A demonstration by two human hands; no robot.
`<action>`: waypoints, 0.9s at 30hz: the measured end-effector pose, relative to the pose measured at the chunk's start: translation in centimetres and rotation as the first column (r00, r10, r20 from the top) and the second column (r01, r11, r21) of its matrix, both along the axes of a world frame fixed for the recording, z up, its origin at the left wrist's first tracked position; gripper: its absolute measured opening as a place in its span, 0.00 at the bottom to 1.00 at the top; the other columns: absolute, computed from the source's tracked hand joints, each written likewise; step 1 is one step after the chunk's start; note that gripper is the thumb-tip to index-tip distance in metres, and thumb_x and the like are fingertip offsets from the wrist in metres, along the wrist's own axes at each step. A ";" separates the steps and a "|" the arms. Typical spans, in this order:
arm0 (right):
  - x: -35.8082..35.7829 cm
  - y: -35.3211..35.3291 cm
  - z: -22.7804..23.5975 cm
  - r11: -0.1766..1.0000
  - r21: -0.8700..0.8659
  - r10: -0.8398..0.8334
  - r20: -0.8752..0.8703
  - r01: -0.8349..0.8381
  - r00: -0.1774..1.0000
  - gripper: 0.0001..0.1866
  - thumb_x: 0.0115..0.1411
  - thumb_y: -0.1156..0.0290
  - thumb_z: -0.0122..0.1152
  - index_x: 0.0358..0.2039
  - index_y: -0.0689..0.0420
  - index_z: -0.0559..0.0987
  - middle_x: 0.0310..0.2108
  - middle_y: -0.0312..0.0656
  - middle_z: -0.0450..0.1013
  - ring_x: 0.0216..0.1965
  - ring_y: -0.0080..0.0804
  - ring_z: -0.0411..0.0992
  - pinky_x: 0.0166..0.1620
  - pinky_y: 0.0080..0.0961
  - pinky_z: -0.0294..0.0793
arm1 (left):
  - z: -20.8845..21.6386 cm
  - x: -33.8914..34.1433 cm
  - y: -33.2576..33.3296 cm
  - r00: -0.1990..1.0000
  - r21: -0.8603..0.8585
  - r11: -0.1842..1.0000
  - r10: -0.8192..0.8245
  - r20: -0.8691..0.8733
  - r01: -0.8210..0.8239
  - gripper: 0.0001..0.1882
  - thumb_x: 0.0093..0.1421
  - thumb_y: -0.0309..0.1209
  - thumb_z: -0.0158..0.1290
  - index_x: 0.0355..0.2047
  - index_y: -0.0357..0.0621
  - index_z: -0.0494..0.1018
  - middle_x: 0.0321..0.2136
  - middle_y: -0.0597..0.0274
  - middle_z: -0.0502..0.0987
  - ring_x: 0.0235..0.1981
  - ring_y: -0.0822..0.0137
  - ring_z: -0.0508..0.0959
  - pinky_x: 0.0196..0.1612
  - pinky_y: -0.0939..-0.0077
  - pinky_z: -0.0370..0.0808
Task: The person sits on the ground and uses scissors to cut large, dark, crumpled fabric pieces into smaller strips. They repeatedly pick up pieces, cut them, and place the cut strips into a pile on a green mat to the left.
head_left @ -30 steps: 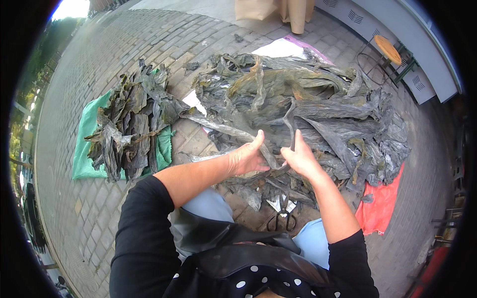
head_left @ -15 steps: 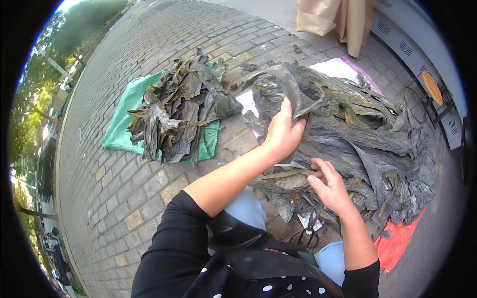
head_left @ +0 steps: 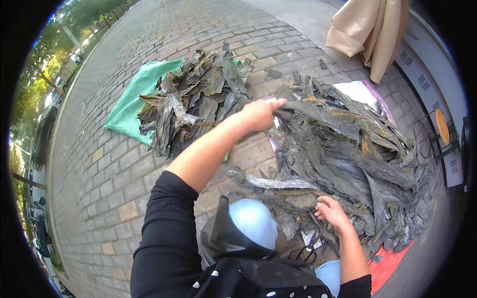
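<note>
Dried kelp lies in two heaps on the paving. My left hand [head_left: 259,115] reaches out to the gap between them, its fingers closed on the end of a long dark kelp strip [head_left: 323,115] that trails right over the larger kelp heap [head_left: 343,159]. My right hand [head_left: 333,212] hovers low at the near edge of that heap, fingers loosely bent and apart, with nothing visible in it. The smaller kelp heap [head_left: 198,94], of flatter brown-green pieces, rests on a green woven sack [head_left: 134,111] at the left. Black-handled scissors [head_left: 309,254] lie below my right hand.
A red sheet [head_left: 390,268] shows under the big heap's near right side, and a white sheet [head_left: 358,92] at its far side. Brown paper [head_left: 365,32] hangs at the upper right, near a white wall panel [head_left: 425,64] and a round wooden stool seat [head_left: 441,127].
My left hand has moved left and away from the middle of the big heap, drawing the kelp strip out straighter. My right hand has shifted slightly lower. The whole view has swung a little.
</note>
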State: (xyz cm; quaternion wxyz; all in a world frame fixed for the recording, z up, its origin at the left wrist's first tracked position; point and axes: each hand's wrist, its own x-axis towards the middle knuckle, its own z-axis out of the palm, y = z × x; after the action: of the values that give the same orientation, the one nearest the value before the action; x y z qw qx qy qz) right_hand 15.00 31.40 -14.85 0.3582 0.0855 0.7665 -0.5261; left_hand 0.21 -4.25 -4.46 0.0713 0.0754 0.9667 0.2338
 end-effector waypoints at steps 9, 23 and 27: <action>0.0 -2.3 -3.6 0.992 0.123 0.027 0.107 -0.040 0.994 0.19 0.61 0.68 0.57 0.50 0.63 0.71 0.29 0.39 0.74 0.28 0.22 0.73 0.30 0.20 0.73 | 8.7 -8.0 -19.0 0.746 -0.266 0.773 0.364 -0.557 -0.576 0.36 0.54 0.25 0.43 0.63 0.73 0.57 0.60 0.51 0.64 0.52 0.51 0.73 0.53 0.61 0.69; -19.6 -27.3 -5.5 0.850 0.364 0.521 -0.477 -0.381 0.708 0.38 0.54 0.52 0.61 0.60 0.56 0.61 0.57 0.56 0.61 0.59 0.46 0.60 0.58 0.37 0.61 | -11.2 -2.6 -37.2 0.795 -0.322 0.830 0.543 0.272 -0.456 0.43 0.52 0.53 0.57 0.66 0.74 0.49 0.66 0.33 0.33 0.63 0.36 0.56 0.63 0.59 0.59; -26.3 -37.8 -8.0 0.784 0.579 0.521 -0.417 -0.224 0.745 0.53 0.48 0.48 0.65 0.67 0.51 0.46 0.65 0.58 0.44 0.66 0.55 0.46 0.64 0.44 0.53 | -11.3 -1.9 -39.3 0.832 -0.266 0.889 0.447 0.329 -0.372 0.39 0.53 0.40 0.56 0.64 0.75 0.52 0.65 0.28 0.36 0.62 0.36 0.56 0.64 0.60 0.59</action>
State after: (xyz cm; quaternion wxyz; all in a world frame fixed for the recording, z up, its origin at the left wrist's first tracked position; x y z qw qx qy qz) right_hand -11.30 -6.39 -22.88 0.1858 -0.1437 0.9450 -0.2276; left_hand -1.71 -43.58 -15.75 0.2125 -0.1882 0.9454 0.1600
